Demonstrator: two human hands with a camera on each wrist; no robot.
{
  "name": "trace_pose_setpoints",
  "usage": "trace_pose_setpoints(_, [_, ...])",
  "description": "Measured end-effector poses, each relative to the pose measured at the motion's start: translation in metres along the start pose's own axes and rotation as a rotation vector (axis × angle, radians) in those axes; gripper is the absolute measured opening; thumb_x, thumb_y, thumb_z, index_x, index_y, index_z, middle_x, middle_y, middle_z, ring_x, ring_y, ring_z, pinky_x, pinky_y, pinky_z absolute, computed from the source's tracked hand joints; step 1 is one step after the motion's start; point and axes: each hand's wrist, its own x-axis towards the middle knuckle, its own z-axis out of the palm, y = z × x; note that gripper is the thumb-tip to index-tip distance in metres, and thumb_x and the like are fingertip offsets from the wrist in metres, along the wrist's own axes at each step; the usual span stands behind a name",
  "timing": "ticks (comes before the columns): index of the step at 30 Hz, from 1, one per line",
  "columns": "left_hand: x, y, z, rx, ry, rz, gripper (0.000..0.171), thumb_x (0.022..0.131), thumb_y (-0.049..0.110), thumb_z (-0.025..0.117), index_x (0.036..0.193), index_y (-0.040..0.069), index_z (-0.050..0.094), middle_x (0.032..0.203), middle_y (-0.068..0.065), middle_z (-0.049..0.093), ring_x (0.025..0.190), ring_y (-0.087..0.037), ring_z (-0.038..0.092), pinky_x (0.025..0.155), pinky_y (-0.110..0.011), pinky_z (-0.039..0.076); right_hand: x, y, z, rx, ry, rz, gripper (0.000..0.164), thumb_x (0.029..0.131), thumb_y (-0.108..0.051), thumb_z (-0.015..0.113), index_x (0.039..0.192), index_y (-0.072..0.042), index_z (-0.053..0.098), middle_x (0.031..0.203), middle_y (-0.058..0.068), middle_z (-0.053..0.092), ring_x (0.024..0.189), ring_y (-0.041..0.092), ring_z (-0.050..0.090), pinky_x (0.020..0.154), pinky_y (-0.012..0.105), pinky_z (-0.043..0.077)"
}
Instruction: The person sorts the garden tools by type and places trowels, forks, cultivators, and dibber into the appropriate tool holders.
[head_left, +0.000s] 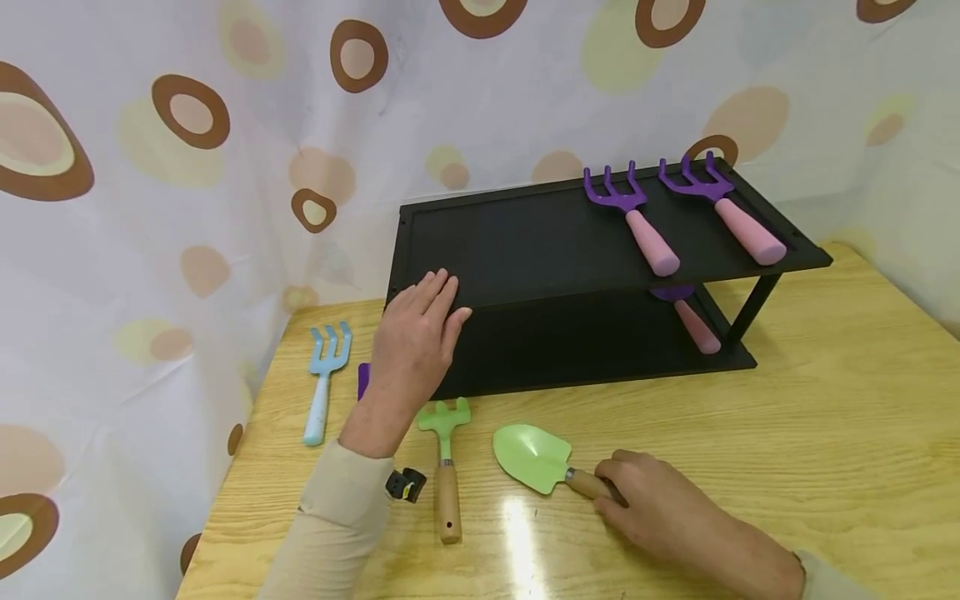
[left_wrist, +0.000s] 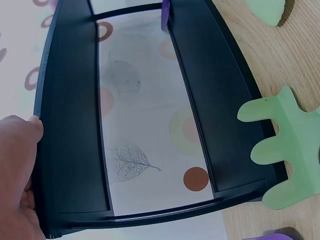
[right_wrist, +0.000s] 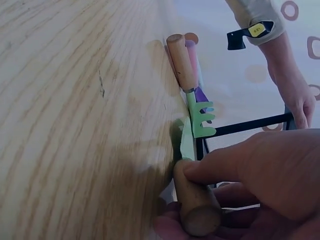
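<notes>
A green trowel with a wooden handle lies low over the table, and my right hand pinches that handle between thumb and fingers. My left hand rests on the front left edge of a black two-tier rack, fingers extended over the top shelf. The thumb lies along the front edge. Between the hands sits a green hand fork with a wooden handle, its tines by the rack's base. Left of my left wrist lies a light blue hand rake.
Two purple rakes with pink handles, one left and one right, lie on the top shelf. Another pink-handled tool lies on the lower shelf. A purple tool is mostly hidden behind my left wrist. A patterned curtain hangs behind.
</notes>
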Motion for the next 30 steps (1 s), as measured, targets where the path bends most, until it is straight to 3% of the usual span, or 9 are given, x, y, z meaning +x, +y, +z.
trace_pose_setpoints(7, [0.000,0.001,0.000,-0.007,0.004,0.004,0.047,0.103,0.034,0.051,0.142,0.008,0.055,0.145,-0.010,0.055,0.138,-0.024,0.050,0.117,-0.039,0.038,-0.002,0.004,-0.003,-0.001,-0.016,-0.074,0.012,0.088,-0.019,0.074,0.096,-0.011,0.071,0.081,-0.008,0.061,0.069,0.003,0.050,0.059,0.022,0.046])
trace_pose_setpoints(17, [0.000,0.000,-0.001,-0.004,-0.004,-0.004,0.048,0.104,0.035,0.050,0.143,0.008,0.054,0.146,-0.010,0.054,0.139,-0.024,0.049,0.117,-0.039,0.038,-0.007,0.012,-0.010,-0.007,0.023,-0.050,0.017,0.090,-0.018,0.073,0.103,-0.007,0.072,0.089,-0.006,0.066,0.079,0.005,0.058,0.070,0.028,0.056])
trace_pose_setpoints(30, [0.001,0.000,-0.002,0.001,-0.004,-0.005,0.047,0.104,0.035,0.050,0.142,0.008,0.054,0.146,-0.010,0.054,0.138,-0.023,0.050,0.117,-0.039,0.038,-0.007,0.026,-0.027,-0.058,0.161,-0.102,0.020,0.089,-0.017,0.074,0.103,-0.004,0.072,0.087,-0.004,0.066,0.076,0.004,0.057,0.065,0.025,0.053])
